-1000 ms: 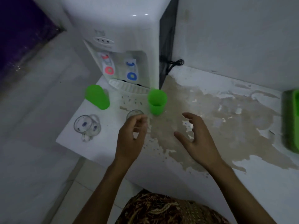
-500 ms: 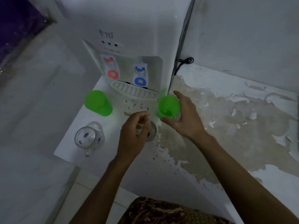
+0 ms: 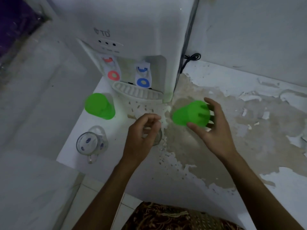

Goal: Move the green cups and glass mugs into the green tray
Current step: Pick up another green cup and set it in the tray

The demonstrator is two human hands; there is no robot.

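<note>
My right hand (image 3: 214,128) grips a green cup (image 3: 189,114), lifted and tipped on its side with its base toward the left. My left hand (image 3: 142,135) curls over a glass mug (image 3: 157,138) that is mostly hidden beneath it; its fingers seem to close on the mug's rim or handle. A second green cup (image 3: 99,106) stands upside down at the left of the counter. Another glass mug (image 3: 90,143) with blue dots stands near the counter's left front corner. The green tray is out of view.
A white water dispenser (image 3: 132,47) with red and blue taps stands at the back, its drip tray (image 3: 137,92) just behind the cups. The white counter (image 3: 232,163) has peeling paint and brown patches. A black cable (image 3: 191,58) lies beside the dispenser.
My right hand closed round the green cup, lifted it and tipped it sideways. My left hand has settled lower onto the glass mug. The view moved closer to the dispenser.
</note>
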